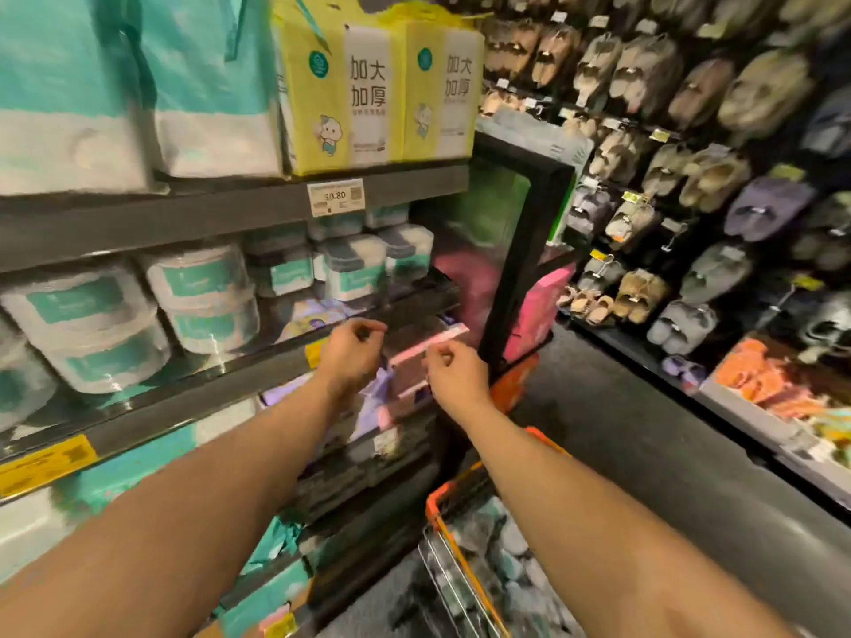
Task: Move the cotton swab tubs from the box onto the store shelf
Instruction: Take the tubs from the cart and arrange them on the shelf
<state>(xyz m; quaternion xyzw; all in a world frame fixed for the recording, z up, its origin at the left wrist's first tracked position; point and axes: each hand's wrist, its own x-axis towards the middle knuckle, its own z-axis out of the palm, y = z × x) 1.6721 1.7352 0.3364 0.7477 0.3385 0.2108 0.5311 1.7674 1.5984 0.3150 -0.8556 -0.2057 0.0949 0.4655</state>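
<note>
Several clear cotton swab tubs with teal labels (354, 264) stand stacked on the middle store shelf (258, 361), just under a price tag. Both my arms reach toward that shelf's front edge. My left hand (352, 354) hovers in front of the shelf lip with its fingers loosely curled and nothing in it. My right hand (456, 375) is beside it, fingers curled too, holding nothing. More swab tubs (502, 559) lie in an orange-rimmed wire basket (437, 499) low in front of me. The image is blurred by motion.
Round teal-labelled tubs (202, 297) fill the shelf's left part. Yellow tissue packs (350, 94) sit on the shelf above. Pink and purple packs (405, 375) sit on the shelf below. A black-framed stand (520, 250) ends the shelving. Slippers (690, 214) hang on the right wall across a dark aisle floor.
</note>
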